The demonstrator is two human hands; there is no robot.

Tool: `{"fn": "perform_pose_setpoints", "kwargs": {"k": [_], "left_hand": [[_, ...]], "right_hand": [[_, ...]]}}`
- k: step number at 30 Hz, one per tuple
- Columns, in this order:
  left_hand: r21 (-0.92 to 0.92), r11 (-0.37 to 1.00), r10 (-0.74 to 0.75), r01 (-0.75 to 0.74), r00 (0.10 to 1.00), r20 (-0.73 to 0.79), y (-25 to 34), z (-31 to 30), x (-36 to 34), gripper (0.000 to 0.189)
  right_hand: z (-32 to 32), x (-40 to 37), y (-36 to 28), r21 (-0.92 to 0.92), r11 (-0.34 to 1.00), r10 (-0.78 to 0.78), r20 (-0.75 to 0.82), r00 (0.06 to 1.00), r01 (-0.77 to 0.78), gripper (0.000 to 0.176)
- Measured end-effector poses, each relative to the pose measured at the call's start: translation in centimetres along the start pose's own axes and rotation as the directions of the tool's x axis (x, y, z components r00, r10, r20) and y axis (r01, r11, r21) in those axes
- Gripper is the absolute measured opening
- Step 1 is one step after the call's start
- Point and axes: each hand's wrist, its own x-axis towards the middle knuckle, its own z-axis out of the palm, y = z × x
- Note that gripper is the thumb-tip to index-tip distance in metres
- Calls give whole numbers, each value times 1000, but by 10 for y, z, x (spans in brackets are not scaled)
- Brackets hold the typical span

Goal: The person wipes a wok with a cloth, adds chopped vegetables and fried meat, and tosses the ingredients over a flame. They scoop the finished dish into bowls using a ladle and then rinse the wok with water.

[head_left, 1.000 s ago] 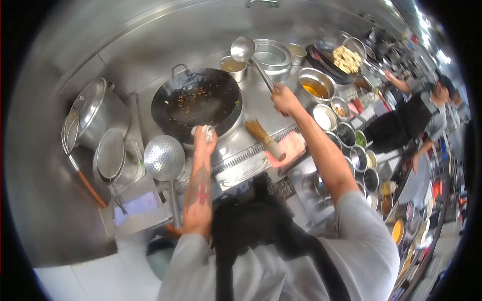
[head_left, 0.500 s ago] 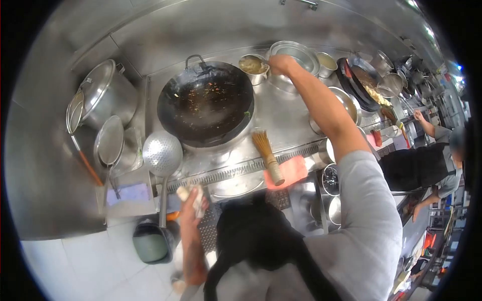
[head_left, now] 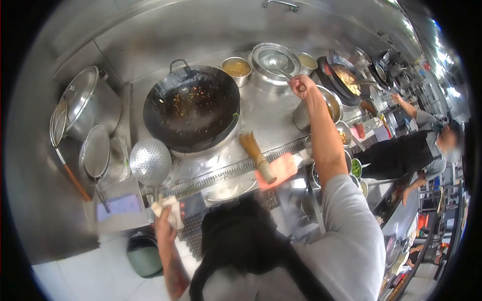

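My right hand is closed around the handle of a ladle, whose bowl end lies over the round metal pot at the back of the stove. Folded white cloth is gripped in my left hand, low at the front edge. That hand is right at the handle end of a perforated skimmer, and the cloth overlaps the handle in this view. Between my hands, a black wok with food bits inside sits on its burner. A bamboo brush rests on a pink cloth.
Left of the wok stand a lidded stockpot and a mesh strainer. A pot of yellowish liquid is beside the round pot. Farther right, a co-worker tends another wok. A green bin is on the floor.
My right hand has come back toward me from the pots, showing the ladle handle. My left hand with the cloth has moved left to the skimmer handle. The view has shifted.
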Motion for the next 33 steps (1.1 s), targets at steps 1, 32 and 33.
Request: {"fn": "perform_pose_setpoints", "kwargs": {"k": [1,32,33], "left_hand": [[5,1000,-5,5,1000,4,2,0,0,41],[-48,947,-278,317,888,365,-20,107,96,50],[-28,951,-274,307,885,376,-15,112,103,50]], "right_hand": [[20,-32,11,354,934,42,24,999,-47,18],[35,-362,272,-935,179,-596,144,790,305,44],[38,-370,259,-970,97,-582,125,803,221,44]]}}
